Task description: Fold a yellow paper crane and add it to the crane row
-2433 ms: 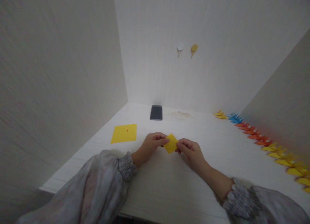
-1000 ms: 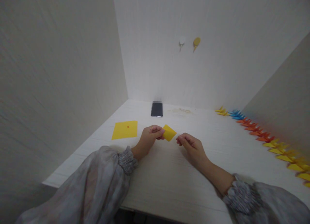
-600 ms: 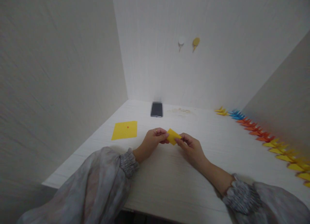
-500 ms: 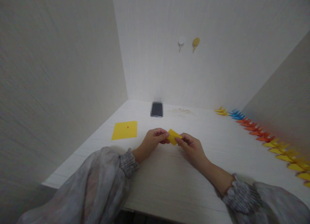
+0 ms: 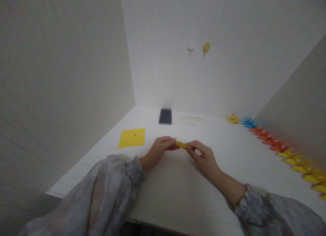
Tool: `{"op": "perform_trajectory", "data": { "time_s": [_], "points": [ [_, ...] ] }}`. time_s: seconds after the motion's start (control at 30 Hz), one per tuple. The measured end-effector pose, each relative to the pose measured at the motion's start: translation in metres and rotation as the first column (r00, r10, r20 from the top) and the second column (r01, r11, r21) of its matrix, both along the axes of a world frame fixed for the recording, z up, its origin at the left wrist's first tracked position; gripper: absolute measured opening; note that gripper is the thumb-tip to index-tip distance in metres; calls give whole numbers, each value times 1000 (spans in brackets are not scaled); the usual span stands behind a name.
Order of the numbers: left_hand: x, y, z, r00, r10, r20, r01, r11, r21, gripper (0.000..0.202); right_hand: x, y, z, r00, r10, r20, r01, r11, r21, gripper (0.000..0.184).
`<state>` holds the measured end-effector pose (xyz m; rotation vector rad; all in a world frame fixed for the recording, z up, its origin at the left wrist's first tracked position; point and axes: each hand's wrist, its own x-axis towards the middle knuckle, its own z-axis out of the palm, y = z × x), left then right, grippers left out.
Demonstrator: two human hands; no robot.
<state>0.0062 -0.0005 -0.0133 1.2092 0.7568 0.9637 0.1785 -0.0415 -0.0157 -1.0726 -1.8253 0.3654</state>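
Note:
A small folded piece of yellow paper (image 5: 182,145) is held between my two hands above the white table, seen nearly edge-on. My left hand (image 5: 164,146) pinches its left end, the thumb on top; a ring shows on one finger. At the opposite end, the thumb and fingers of my right hand (image 5: 202,154) are closed on the paper's right corner. To the left of my left hand lies a flat stack or sheet of yellow paper (image 5: 131,138) with a small orange-red dot on it.
Along the right side runs a row of folded paper cranes: yellow (image 5: 233,119), blue (image 5: 249,122), red-orange (image 5: 267,138), then yellow again. A dark, pixelated rectangle (image 5: 165,116) lies near the back wall. Two hooks, one yellow (image 5: 206,47), are on that wall. Walls bound both sides.
The folded yellow paper has been tilted from showing its broad face to nearly edge-on. Both hands keep hold of it in about the same place.

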Motion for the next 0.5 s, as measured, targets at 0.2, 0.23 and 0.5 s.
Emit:
{"op": "perform_trajectory", "data": {
  "time_s": [0.2, 0.23, 0.5],
  "points": [
    [-1, 1, -2, 997, 58, -45, -56, 997, 57, 19, 2, 0, -2, 992, 63, 112, -77, 989, 130, 16],
    [-1, 1, -3, 998, 49, -41, -48, 998, 44, 21, 3, 1, -3, 989, 63, 133, -82, 987, 139, 17],
    [-1, 6, -14, 998, 1, 55, 1, 999, -42, 40, 3, 2, -6, 976, 120, 180, -149, 977, 153, 14]
  ]
}}
